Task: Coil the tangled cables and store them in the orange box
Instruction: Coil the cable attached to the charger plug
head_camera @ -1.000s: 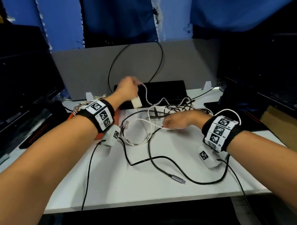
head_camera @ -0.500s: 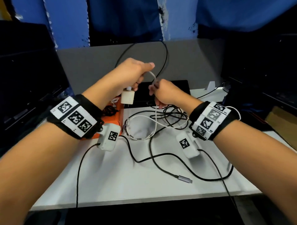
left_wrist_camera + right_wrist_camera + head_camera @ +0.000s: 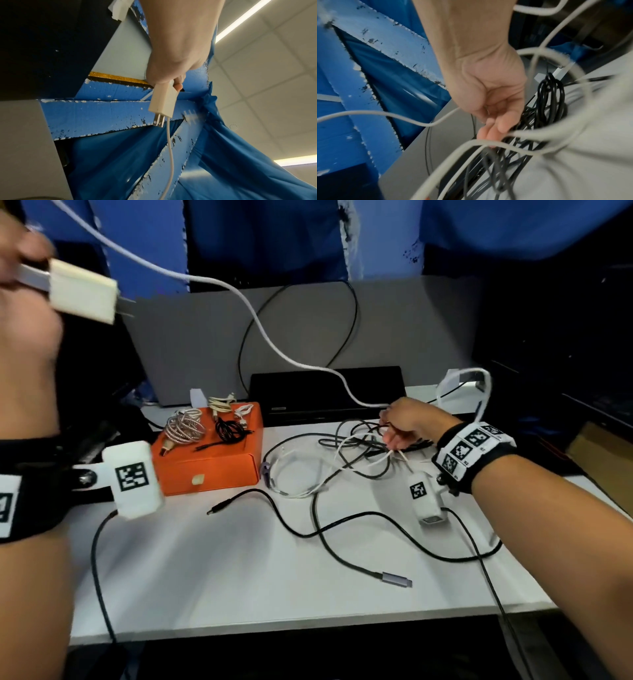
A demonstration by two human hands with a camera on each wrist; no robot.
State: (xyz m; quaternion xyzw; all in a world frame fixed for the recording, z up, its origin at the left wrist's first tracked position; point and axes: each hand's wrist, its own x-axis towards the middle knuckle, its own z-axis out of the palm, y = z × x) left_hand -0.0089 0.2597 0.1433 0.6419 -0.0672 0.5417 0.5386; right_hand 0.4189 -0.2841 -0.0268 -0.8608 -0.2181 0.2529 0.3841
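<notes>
Table [image 3: 212,583] is strewn with tangled cables [image 3: 356,450]; beside them, 4 coiled cables are held in the box [image 3: 209,463]. Charger [image 3: 82,289] is gripped by the raised left hand [image 3: 178,56], its cord [image 3: 260,323] pinched by the right hand [image 3: 407,422]; fingertips [image 3: 489,134] are blurred.

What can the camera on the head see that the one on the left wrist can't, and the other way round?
Only the head view shows the white table, the orange box with coiled cables in it, the black cable tangle and the right hand gripping the white cable. Only the left wrist view shows the ceiling lights. Both show the left hand holding the white charger plug with its cable trailing off.
</notes>
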